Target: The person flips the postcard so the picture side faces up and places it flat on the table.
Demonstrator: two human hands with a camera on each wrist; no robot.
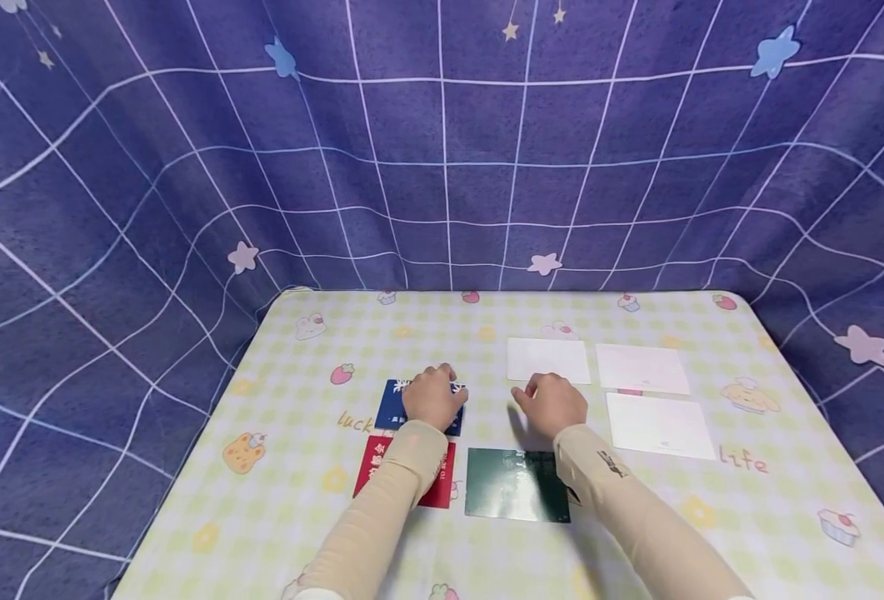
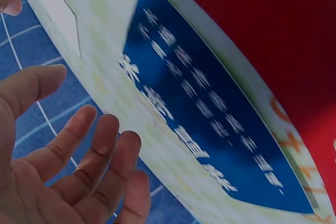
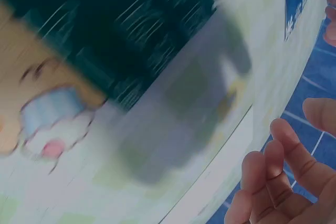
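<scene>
My left hand [image 1: 432, 400] hovers over a blue card [image 1: 391, 410] with white printed characters. In the left wrist view its fingers [image 2: 105, 135] are relaxed and hold nothing, with the blue card lying beyond them. A red card [image 1: 437, 490] lies just nearer, partly hidden by the left sleeve. My right hand [image 1: 552, 404], holding nothing, is above the cloth between a dark green card [image 1: 515, 492] and a white card [image 1: 548, 362]. Loosely bent fingers [image 3: 254, 174] show in the right wrist view, where the hand casts a shadow beside the green card.
Two more white cards, one at the back right [image 1: 642, 369] and one nearer [image 1: 661, 427], lie right of the right hand. A checked tablecloth [image 1: 277, 517] with cartoon prints covers the table. Behind and around it hangs a blue curtain [image 1: 479, 192] with a white grid and stars.
</scene>
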